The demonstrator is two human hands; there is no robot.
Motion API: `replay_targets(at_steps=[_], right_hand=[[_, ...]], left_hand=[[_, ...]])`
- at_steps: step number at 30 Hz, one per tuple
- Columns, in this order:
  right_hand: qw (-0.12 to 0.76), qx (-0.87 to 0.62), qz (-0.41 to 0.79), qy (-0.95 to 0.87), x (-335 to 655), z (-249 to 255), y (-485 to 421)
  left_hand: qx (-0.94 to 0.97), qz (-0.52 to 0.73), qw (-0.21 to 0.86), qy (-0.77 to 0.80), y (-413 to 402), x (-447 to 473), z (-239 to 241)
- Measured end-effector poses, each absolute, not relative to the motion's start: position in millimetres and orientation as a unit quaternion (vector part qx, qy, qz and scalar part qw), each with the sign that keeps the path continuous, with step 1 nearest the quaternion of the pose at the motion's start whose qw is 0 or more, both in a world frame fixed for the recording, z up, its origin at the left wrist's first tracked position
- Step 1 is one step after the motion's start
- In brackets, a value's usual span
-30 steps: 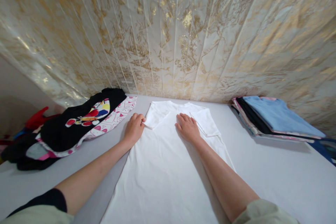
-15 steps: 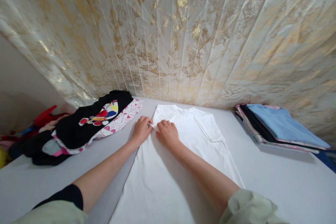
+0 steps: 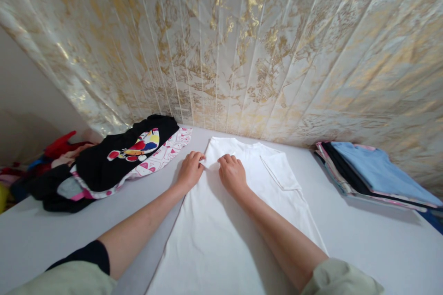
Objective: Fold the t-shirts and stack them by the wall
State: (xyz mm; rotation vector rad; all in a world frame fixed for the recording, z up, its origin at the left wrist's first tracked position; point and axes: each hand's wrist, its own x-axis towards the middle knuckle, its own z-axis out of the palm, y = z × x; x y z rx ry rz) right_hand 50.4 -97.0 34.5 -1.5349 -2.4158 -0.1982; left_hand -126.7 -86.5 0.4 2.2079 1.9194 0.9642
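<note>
A white T-shirt [image 3: 214, 235] lies spread on the pale table, its neckline toward the curtain. Its right-hand sleeve is folded inward over the body. My left hand [image 3: 191, 170] is at the shirt's left edge near the shoulder, fingers pinched on the fabric there. Over the upper chest, my right hand [image 3: 232, 174] is closed, its curled fingertips pinching the white cloth of the left-hand sleeve. A small stretch of that sleeve shows between the two hands; the rest of the right fingertips' grip is partly hidden.
At the left lies a loose heap of clothes [image 3: 114, 159], with a black printed garment on top. A stack of folded clothes [image 3: 384, 166], light blue uppermost, sits at the right. Behind the table [image 3: 367, 249] hangs a white-and-gold curtain [image 3: 221, 55].
My right hand has moved slightly right, widening the gap between my hands. The left hand stays at the shirt's edge. The whole view has shifted a little.
</note>
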Motion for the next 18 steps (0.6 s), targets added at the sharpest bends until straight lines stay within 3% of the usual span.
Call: replay_targets(at_steps=[4, 9, 14, 18], right_hand=[[0.166, -0.529, -0.011, -0.832, 43, 42, -81], [0.114, -0.496, 0.076, -0.857, 28, 28, -51], [0.079, -0.573, 0.075, -0.813, 31, 18, -25], [0.11, -0.549, 0.049, -0.827, 25, 19, -23]], left_hand=[[0.72, 0.281, 0.009, 0.634, -90, -124, 3], [0.71, 0.26, -0.018, 0.654, -92, -123, 4], [0.699, 0.25, -0.041, 0.669, -96, -120, 8], [0.734, 0.267, -0.065, 0.621, -98, -117, 9]])
